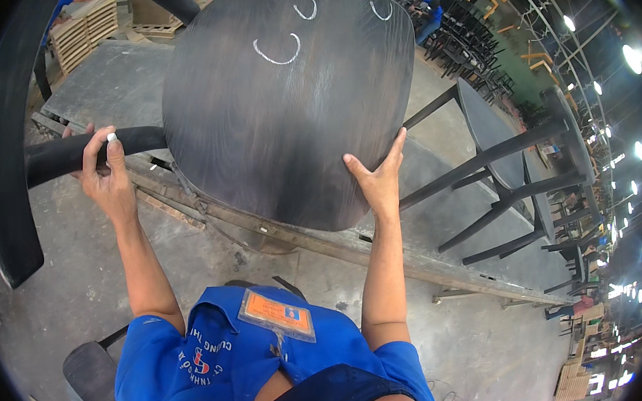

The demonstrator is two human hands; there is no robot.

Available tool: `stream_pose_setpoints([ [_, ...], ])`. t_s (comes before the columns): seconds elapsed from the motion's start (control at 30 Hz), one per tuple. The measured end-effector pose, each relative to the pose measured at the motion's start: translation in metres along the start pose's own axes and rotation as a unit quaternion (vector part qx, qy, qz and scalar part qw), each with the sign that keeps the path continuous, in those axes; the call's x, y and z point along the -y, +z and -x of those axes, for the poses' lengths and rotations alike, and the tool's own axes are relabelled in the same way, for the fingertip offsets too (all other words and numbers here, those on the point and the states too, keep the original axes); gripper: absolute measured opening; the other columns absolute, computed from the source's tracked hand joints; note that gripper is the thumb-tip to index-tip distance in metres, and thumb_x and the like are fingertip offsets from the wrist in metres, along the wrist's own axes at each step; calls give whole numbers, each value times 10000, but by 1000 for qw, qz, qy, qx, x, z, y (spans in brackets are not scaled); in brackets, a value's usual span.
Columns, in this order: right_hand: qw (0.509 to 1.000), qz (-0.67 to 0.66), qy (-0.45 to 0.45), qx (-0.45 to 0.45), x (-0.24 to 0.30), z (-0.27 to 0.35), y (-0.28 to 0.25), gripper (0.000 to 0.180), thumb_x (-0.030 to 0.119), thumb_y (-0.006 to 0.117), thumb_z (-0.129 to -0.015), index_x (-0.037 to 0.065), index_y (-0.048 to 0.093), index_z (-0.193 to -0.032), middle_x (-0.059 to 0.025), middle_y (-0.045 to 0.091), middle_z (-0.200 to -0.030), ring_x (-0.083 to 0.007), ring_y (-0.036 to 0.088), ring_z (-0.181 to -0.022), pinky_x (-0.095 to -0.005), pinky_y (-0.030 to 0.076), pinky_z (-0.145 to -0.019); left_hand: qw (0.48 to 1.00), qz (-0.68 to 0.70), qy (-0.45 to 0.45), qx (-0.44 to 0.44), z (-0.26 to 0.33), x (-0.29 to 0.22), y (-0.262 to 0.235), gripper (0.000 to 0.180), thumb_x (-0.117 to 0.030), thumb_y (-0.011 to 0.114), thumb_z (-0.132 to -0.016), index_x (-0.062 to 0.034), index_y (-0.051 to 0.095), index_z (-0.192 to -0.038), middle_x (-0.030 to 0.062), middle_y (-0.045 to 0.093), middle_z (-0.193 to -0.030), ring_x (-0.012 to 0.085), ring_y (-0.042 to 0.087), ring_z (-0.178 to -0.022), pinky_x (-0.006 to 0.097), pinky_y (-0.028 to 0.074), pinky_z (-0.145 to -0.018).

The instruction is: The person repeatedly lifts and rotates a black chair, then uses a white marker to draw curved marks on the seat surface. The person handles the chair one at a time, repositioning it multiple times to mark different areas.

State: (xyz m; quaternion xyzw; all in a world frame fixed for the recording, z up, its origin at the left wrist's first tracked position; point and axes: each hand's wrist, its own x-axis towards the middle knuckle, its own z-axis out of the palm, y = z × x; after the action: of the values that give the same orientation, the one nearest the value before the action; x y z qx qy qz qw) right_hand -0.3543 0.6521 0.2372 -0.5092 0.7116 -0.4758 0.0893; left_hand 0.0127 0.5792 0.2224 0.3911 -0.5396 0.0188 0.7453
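Observation:
A dark wooden chair lies tipped on the bench in front of me, its broad seat (293,127) turned up toward me. Its curved backrest (13,172) stands out at the far left. White curved marks are drawn on the far part of the seat. Between thumb and forefinger my left hand (108,176) pinches a small white piece of chalk (111,136); its other fingers reach behind the chair's post (143,139). My right hand (381,173) grips the seat's near right edge, thumb on the top face and fingers along the rim.
The grey bench (115,81) runs under the chair from far left to lower right. Another dark chair (493,134) lies on it at the right. A dark stool or chair (90,377) stands at lower left. Stacked pallets (85,30) are at far left; many chairs crowd the back.

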Motion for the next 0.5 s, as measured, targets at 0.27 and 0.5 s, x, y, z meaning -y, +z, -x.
stream_pose_setpoints([
  [0.27,1000,-17,3,5,0,15,-10,1140,98,773,-702,88,-49,-1492,-271,190,-1470,-398,249,-1369,-458,285,-1105,997,-17,50,-62,21,5,-10,135,-60,579,-922,-13,636,-1036,100,617,-1086,240,497,-1180,388,379,-1017],
  [0.5,1000,-21,-21,-5,-10,21,-7,1143,86,759,-686,89,-49,-1493,-256,153,-1500,-391,221,-1387,-455,264,-1118,995,-17,41,-90,27,3,-13,160,-82,601,-912,5,629,-1043,140,586,-1147,272,470,-1231,389,404,-1034],
])
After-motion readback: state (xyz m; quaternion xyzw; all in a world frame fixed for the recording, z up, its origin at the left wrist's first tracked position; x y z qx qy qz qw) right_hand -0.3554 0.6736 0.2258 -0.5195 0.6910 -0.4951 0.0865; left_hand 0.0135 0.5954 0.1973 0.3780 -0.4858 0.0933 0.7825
